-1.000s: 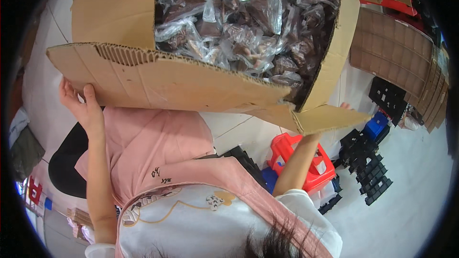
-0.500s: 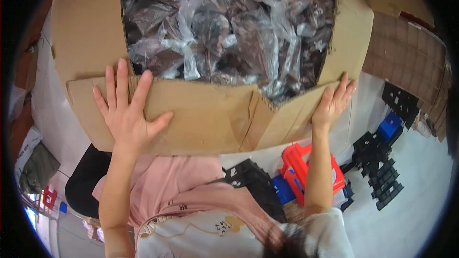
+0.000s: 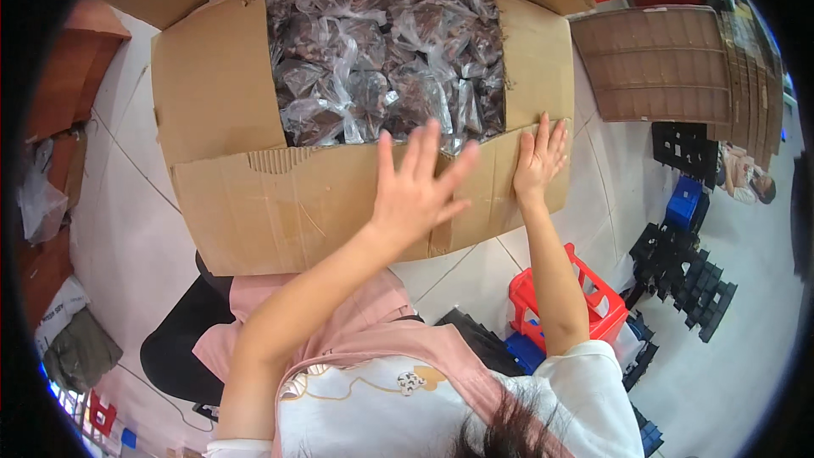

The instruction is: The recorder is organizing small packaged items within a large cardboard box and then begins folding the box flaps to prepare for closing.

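In front of me stands a large open cardboard box (image 3: 225, 203), its flaps folded outward. Clear plastic bags (image 3: 390, 59) with dark brown contents that I cannot make out fill it. My left hand (image 3: 417, 182), fingers spread, is over the middle of the near flap, just short of the bags; whether it touches the cardboard I cannot tell. At the right end of the same flap lies my right hand (image 3: 540, 157), flat with its fingers stretched out. Neither hand holds anything.
A red plastic stool (image 3: 585, 297) stands to my right, with a blue bin (image 3: 685, 202) and black plastic trays (image 3: 678, 271) beyond it. Brown panels (image 3: 653, 64) are at the far right. A dark green sack (image 3: 80, 352) lies at the left.
My left hand has gone from the left part of the near flap to its middle. The box now appears lower and smaller. My right hand stays at the flap's right end.
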The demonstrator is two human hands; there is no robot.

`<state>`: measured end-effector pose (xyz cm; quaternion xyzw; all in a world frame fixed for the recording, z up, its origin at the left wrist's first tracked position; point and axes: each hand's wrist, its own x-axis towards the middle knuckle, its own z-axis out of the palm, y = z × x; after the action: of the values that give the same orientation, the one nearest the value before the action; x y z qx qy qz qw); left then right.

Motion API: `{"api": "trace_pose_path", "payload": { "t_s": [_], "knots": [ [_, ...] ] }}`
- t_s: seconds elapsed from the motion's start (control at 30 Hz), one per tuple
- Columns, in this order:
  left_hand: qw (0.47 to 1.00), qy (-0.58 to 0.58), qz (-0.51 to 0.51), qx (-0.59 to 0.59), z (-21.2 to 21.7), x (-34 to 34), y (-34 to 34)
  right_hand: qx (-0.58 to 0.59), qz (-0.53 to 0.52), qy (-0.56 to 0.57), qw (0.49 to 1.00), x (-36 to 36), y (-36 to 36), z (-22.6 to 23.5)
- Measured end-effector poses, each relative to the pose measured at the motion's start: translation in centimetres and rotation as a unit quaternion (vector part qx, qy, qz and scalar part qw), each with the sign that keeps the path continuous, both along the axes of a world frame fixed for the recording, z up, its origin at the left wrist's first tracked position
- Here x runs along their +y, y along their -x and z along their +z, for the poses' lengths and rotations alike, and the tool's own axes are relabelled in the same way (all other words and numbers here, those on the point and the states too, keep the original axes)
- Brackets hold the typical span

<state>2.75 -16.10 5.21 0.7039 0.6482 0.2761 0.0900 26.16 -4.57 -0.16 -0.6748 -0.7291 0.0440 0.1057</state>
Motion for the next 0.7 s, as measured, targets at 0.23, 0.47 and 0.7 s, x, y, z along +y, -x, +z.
{"api": "trace_pose_path", "payload": {
  "t_s": [0.23,0.47,0.7],
  "knots": [
    [1.0,0.01,-0.023,-0.002,0.3,1.9,2.0,0.095,-0.004,-0.037,0.995,-0.3,-0.1,2.2],
    [0.996,0.078,0.024,0.042,0.0,3.4,3.2,0.093,0.088,-0.015,0.992,-5.1,2.0,3.0],
    [0.99,0.124,0.058,0.04,-1.4,3.9,3.4,-0.013,0.021,0.049,0.998,-3.9,6.1,2.0]
  ]
}}
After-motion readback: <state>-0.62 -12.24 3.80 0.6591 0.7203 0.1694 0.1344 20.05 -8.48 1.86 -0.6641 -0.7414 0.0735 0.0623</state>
